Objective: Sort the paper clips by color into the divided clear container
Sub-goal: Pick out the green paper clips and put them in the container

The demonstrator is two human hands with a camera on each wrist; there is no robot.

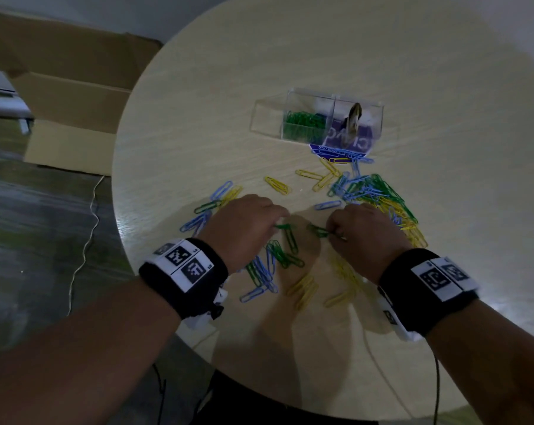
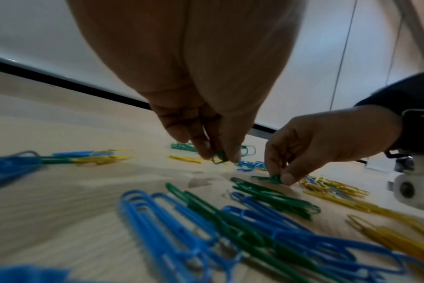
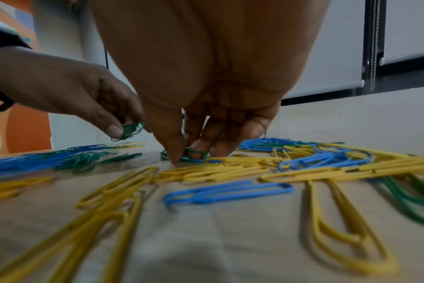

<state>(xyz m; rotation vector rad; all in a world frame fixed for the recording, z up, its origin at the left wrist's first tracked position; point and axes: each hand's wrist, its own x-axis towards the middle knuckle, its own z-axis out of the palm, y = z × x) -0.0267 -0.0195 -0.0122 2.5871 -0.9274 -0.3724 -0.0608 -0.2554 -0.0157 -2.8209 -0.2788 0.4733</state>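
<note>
Green, blue and yellow paper clips (image 1: 379,197) lie scattered over the round table (image 1: 198,118). The divided clear container (image 1: 333,119) stands at the back, with green clips (image 1: 304,121) in one compartment. My left hand (image 1: 278,220) pinches green clips (image 2: 219,157) between thumb and fingers, lifted just off the table. My right hand (image 1: 331,233) pinches a green clip (image 3: 194,154) that still lies against the tabletop. The left hand with its green clips (image 3: 131,129) also shows in the right wrist view. The right hand (image 2: 277,177) shows in the left wrist view.
A purple-labelled round lid (image 1: 341,148) lies under the container's right compartment. A cardboard box (image 1: 72,96) stands on the floor to the left. A thin cable (image 1: 87,240) runs along the floor. The table's near edge lies just below my wrists.
</note>
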